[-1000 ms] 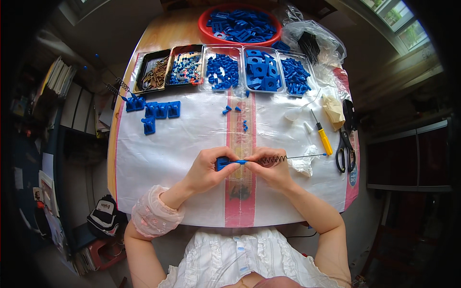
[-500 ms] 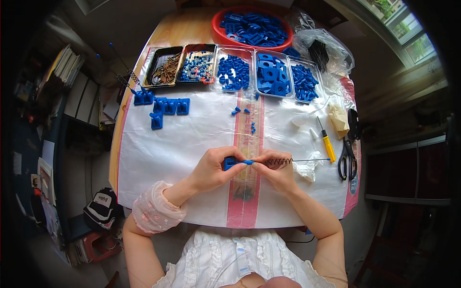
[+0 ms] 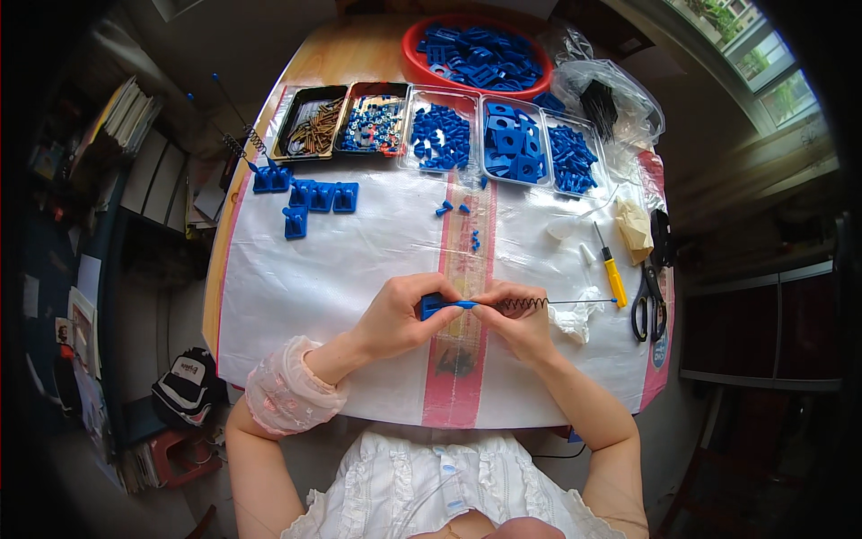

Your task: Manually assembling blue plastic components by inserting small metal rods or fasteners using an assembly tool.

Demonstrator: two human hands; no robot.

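Note:
Fingertips meet over the middle of the table. My left hand [image 3: 395, 314] is closed on a blue plastic base piece [image 3: 432, 306], whose narrow blue end points right. In a pinch, my right hand [image 3: 514, 316] holds a black coil spring [image 3: 525, 304] with a thin straight rod running on to the right, tipped in blue. The two parts meet between the fingertips; the fingers hide how they join. Beyond the hands lie a few loose small blue pieces [image 3: 475, 241]. Several similar blue base pieces [image 3: 310, 195] stand in a group at the far left, some with springs and rods.
Along the back is a row of trays: brass screws [image 3: 314, 128], small nuts [image 3: 370, 117], and small and larger blue parts [image 3: 440, 137]. A red basin [image 3: 409, 56] of blue parts sits behind. At right are a yellow-handled screwdriver [image 3: 612, 269], scissors [image 3: 648, 301] and crumpled tissue [image 3: 579, 316].
The view has shifted very slightly. Both hands keep the same hold on the blue base piece and the spring, with no visible movement between them.

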